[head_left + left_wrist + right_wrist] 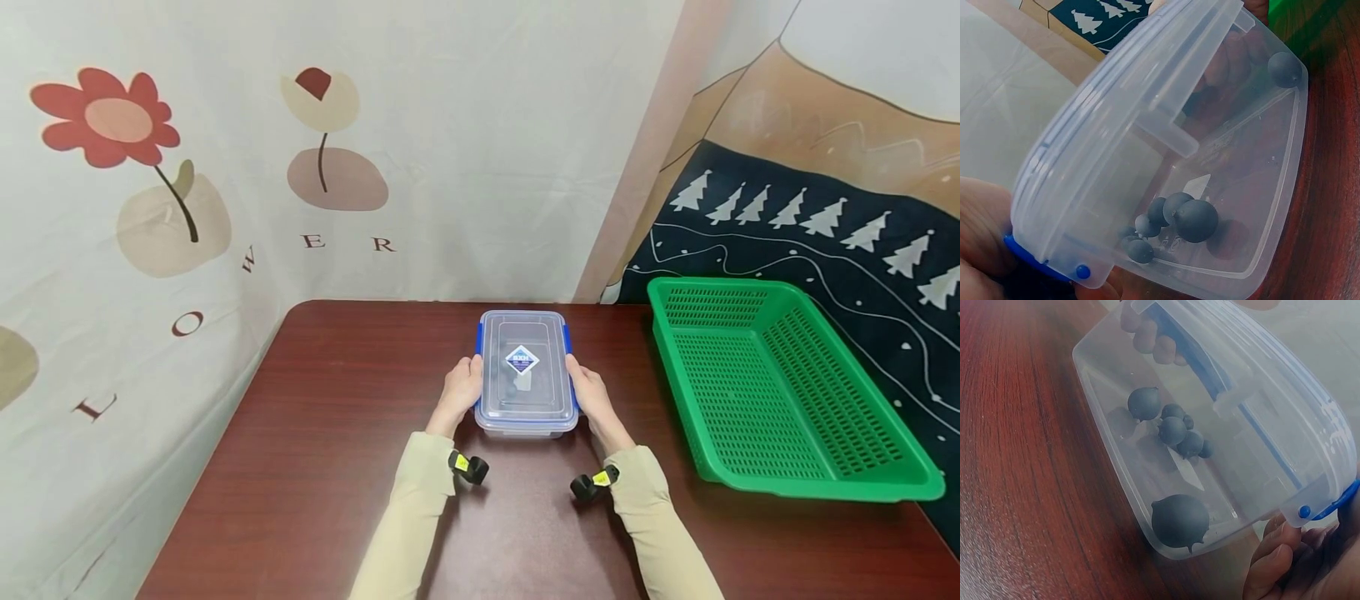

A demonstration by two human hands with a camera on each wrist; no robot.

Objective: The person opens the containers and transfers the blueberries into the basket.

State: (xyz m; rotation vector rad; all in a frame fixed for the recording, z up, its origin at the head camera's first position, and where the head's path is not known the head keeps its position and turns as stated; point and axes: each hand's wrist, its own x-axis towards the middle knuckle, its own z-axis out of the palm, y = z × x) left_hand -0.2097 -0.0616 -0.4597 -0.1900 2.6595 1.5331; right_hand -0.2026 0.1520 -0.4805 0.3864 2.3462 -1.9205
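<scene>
A clear plastic storage container (pixel 525 408) with its lid on and blue side clips is in the middle of the head view, over the table. My left hand (pixel 459 390) grips its left side, thumb by the clip. On the opposite side my right hand (pixel 594 396) holds it the same way, with fingers curled under the blue clip (pixel 1335 501) in the right wrist view. Through the walls, several dark grey round balls (pixel 1196 220) with small pointed tips show on the container's floor. One larger ball (pixel 1180 520) lies apart in a corner.
A green perforated plastic basket (pixel 933 483) stands at the right of the dark red-brown wooden table (pixel 337 467). Behind the table hangs a pale curtain (pixel 480 150) with flower prints. A dark cloth with white trees (pixel 787 208) hangs behind the basket.
</scene>
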